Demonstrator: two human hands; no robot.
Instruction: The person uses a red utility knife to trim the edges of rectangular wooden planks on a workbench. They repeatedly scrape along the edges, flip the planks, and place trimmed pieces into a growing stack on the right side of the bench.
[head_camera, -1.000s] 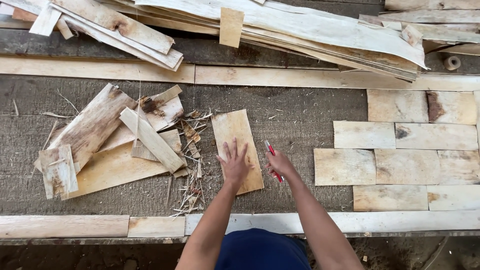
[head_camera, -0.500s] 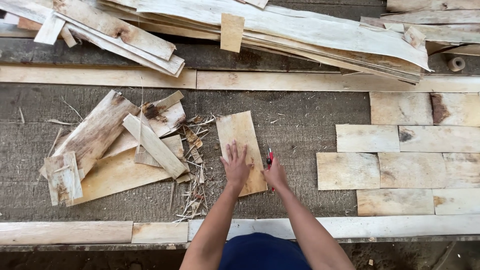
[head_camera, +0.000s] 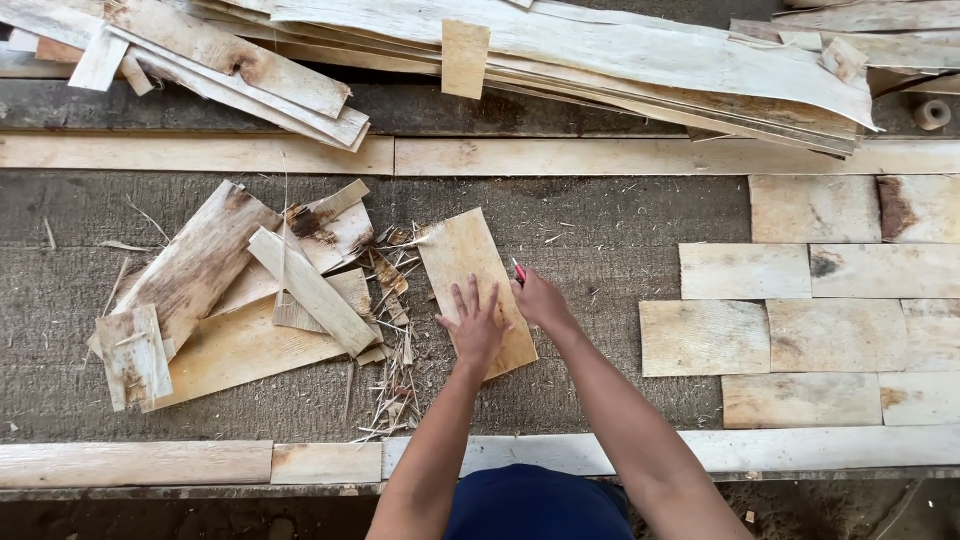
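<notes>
Two hands: we had both on one veneer piece (head_camera: 472, 280) near the middle of the counter (head_camera: 600, 220).
Left hand (head_camera: 476, 325): our fingers were spread flat, pressing the piece down; the grip held nothing.
Right hand (head_camera: 540, 298): our grip was closed around a red-handled tool (head_camera: 519, 272) at the piece's right edge.
Left side: a scrap heap (head_camera: 240, 290) with splinters lay just beside the piece.
Right side: trimmed rectangles (head_camera: 800, 300) lay in rows.
Far edge: long veneer sheets (head_camera: 600, 50) were stacked.
</notes>
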